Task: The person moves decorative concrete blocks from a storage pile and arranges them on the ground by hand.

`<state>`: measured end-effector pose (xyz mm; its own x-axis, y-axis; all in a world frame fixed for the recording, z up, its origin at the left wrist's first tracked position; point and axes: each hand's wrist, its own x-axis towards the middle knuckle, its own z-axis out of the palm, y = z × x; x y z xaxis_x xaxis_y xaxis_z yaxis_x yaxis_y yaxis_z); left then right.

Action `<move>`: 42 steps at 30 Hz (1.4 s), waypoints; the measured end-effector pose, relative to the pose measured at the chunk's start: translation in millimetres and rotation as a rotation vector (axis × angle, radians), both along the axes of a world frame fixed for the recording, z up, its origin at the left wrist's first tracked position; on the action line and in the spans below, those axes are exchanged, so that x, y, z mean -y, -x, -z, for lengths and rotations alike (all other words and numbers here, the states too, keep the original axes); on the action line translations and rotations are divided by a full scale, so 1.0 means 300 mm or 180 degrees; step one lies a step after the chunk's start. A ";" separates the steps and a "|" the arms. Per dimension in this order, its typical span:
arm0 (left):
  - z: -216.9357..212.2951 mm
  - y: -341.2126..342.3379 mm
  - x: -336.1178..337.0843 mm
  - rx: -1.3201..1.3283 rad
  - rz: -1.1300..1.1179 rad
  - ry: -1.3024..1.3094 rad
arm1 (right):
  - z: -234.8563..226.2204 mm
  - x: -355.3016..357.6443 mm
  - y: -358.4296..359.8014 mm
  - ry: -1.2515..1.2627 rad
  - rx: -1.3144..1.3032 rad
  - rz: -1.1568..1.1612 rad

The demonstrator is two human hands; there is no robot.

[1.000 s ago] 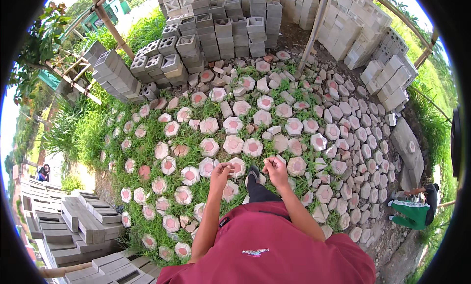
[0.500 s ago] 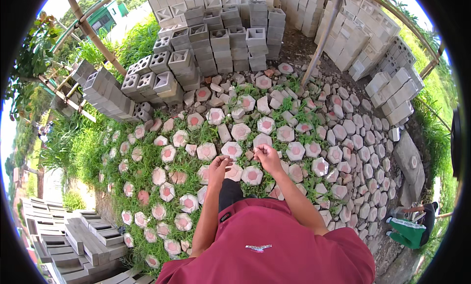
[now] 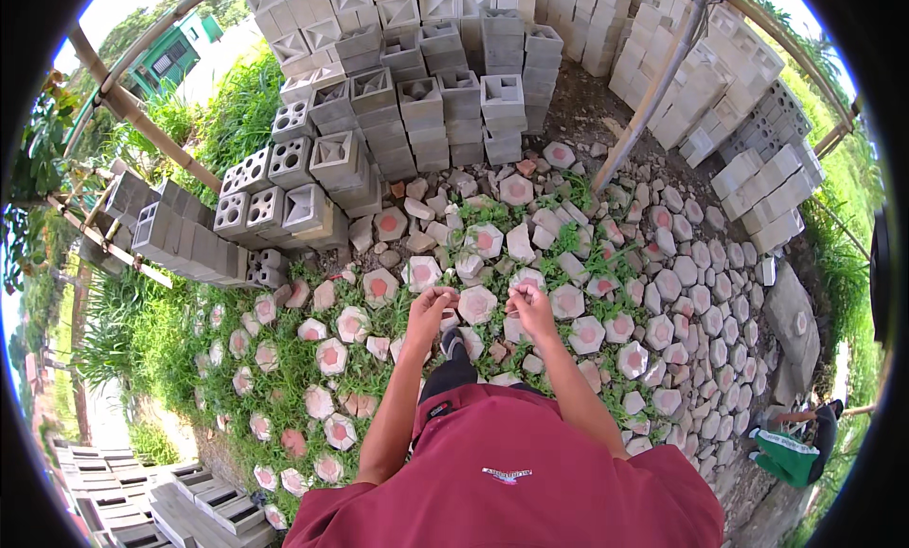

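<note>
Currently the person stands on a patch of hexagonal pavers [image 3: 476, 305], grey with pink centres, laid in grass [image 3: 284, 359]. Both forearms reach forward from the lower edge of the view, over the red shirt [image 3: 502, 472].

Left hand [image 3: 429, 306]: fingers curled in, held above the pavers. No object visible in it; cannot tell whether it grips anything small. Right hand [image 3: 528, 304]: same posture, fingers curled, just beside the left one with a narrow gap between. Also cannot tell if it holds something.

The nearest paver sits between the two hands and slightly ahead of them. A dark shoe [image 3: 454, 344] shows below the hands, planted among the pavers.

Hollow concrete blocks [image 3: 417, 103] are stacked along the far edge of the paved patch, more of them at its left edge [image 3: 275, 193]. A slanted pole [image 3: 653, 89] crosses the right part. Pale grey pavers [image 3: 701, 273] lie densely packed at the right edge. A green container [image 3: 784, 453] sits at the lower right.
</note>
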<state>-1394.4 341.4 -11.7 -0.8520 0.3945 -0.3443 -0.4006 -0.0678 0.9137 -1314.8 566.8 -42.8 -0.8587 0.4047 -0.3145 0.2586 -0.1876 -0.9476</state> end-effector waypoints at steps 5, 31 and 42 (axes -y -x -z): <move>-0.009 0.372 0.017 -0.0381 0.0209 0.0276 | -0.063 0.015 0.268 0.0013 -0.0176 0.0085; 0.652 1.504 -0.534 0.1329 0.0019 0.0973 | 0.514 -0.728 1.504 0.0048 0.0660 0.0263; 0.945 2.637 -1.459 0.0001 0.0328 0.1258 | 0.804 -1.462 2.490 -0.2393 0.0130 0.0968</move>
<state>-2185.5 779.0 -295.3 -0.8147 0.3151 -0.4868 -0.3872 0.3293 0.8612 -2061.8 1005.3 -283.9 -0.6708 0.7341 0.1058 0.3358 0.4278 -0.8392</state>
